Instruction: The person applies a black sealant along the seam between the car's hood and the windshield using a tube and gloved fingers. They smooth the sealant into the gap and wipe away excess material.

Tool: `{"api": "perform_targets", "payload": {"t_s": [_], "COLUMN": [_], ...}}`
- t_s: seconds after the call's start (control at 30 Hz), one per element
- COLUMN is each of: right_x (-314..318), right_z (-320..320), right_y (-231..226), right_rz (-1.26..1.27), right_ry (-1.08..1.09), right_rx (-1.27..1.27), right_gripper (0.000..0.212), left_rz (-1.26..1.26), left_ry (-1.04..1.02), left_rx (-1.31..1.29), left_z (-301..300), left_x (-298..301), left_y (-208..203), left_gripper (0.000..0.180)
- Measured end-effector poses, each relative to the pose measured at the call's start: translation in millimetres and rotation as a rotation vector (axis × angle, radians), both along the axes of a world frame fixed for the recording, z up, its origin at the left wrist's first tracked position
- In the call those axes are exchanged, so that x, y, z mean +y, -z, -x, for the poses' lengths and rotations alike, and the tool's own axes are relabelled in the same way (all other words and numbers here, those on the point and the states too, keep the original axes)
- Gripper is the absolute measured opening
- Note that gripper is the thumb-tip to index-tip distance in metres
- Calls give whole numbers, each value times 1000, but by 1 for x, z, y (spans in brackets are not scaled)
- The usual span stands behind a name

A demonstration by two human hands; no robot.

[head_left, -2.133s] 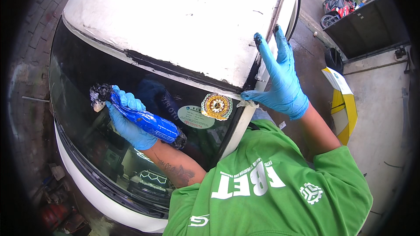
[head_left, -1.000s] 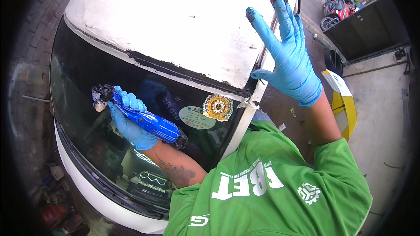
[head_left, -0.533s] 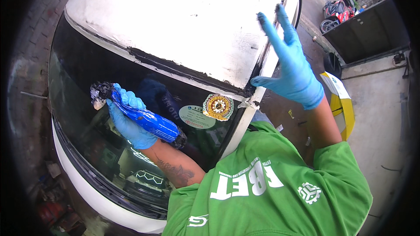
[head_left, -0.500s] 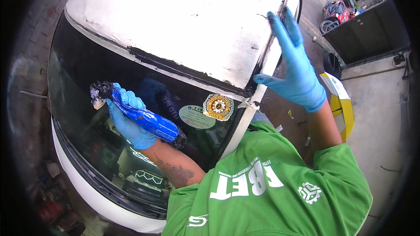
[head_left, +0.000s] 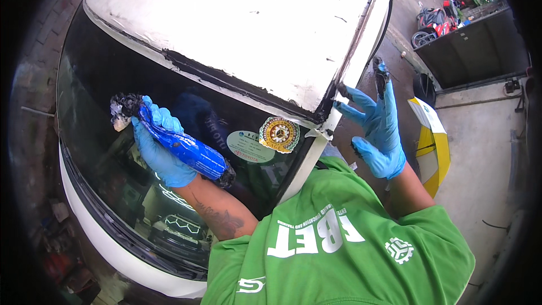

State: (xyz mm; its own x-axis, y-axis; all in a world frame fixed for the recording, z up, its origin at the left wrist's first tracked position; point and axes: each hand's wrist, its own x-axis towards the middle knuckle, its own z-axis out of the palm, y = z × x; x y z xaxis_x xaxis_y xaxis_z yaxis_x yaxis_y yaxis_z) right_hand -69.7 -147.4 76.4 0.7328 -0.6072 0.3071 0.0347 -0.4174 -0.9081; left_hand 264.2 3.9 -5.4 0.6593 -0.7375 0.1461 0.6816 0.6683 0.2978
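My left hand [head_left: 160, 161], in a blue glove, is wrapped round a soft blue sausage pack of sealant [head_left: 197, 155] held over the dark windshield [head_left: 101, 85]. Black paste is smeared on both ends of the pack, and the far end is crumpled open. My right hand [head_left: 377, 127], also gloved in blue, is raised with its fingers spread beside the front corner of the white van roof [head_left: 226, 17]. Black sealant coats its fingertips and thumb tip. A black sealant bead [head_left: 226, 86] runs along the roof's front edge and up its right side seam.
A round gold sticker [head_left: 279, 134] and an oval pale one [head_left: 250, 146] are on the glass. To the right lie a yellow and white panel [head_left: 433, 149], a black tyre [head_left: 423, 87] and a dark flat board [head_left: 474, 45]. A red motorcycle [head_left: 433, 25] stands farther off.
My right hand has come off the roof's side seam and moved back toward me, its blackened fingertips now showing. My left hand still holds the pack, nearly in place.
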Motion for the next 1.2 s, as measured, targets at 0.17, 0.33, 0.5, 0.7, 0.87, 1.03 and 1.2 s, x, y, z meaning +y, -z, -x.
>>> {"api": "perform_targets", "payload": {"t_s": [0.17, 0.33, 0.5, 0.7, 0.87, 1.03, 1.2], "right_x": [3, 9, 19, 19, 26, 17, -11], "right_z": [-8, -21, -27, -40, -41, -33, -37], "right_y": [2, 3, -6, -13, -17, -33, -5], "right_rz": [268, 387, 256, 423, 347, -7, 216], "right_ry": [-132, -171, -169, -236, -255, -40, 118], "right_rx": [92, 158, 260, 315, 245, 14, -1], "right_gripper": [109, 115, 116, 115, 118, 115, 108], "left_rz": [-28, -45, -14, -20, -14, -56, -88], "left_ry": [-27, -57, -24, -69, -40, -116, -100], "left_rx": [-4, -36, -44, -76, -31, -68, -48], "left_z": [2, 4, 0, 1, -1, 4, 2], "left_x": [0, -1, 0, -1, 0, 0, 2], "left_y": [-2, -5, -1, -3, 0, -5, -3], "left_gripper": [46, 45, 43, 42, 43, 43, 44]}}
